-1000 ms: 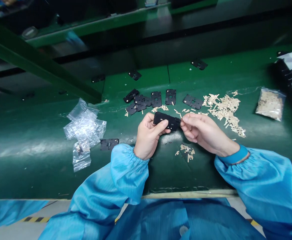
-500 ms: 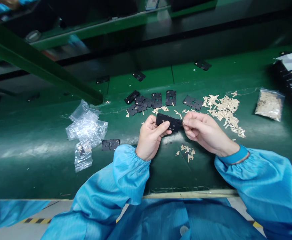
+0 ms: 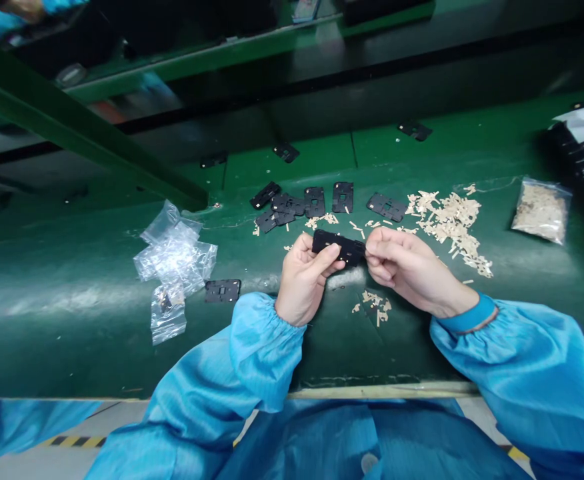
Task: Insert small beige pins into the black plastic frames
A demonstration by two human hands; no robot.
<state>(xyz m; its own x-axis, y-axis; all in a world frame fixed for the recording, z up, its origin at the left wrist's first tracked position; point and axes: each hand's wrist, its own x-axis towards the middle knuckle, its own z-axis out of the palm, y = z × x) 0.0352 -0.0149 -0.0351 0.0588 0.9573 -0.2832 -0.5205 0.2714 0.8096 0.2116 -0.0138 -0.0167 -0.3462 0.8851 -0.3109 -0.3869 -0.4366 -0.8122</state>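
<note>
Held up over the green bench is a flat black plastic plate (image 3: 326, 241) with small slots and light dots. My left hand (image 3: 306, 273) is closed on its left part, thumb on top. At the plate's right end my right hand (image 3: 405, 263) is pinched, thumb against fingers; whatever lies in the pinch is hidden or too small to name. A small group of pale flat pieces (image 3: 383, 308) lies below the hands. Several similar black plates (image 3: 343, 197) rest beyond them, with pale bits scattered among them.
Clear plastic bags (image 3: 175, 257) are heaped at left beside one black plate (image 3: 222, 291). Right of the hands lies a pile of pale pieces (image 3: 449, 217), then a filled zip bag (image 3: 541, 210). A black tray (image 3: 579, 160) stands at far right. A green post (image 3: 122, 150) rises at left.
Both hands keep the same hold, with the black plate's right end still at the right fingertips. The whole view has shifted slightly; nothing on the bench has visibly moved.
</note>
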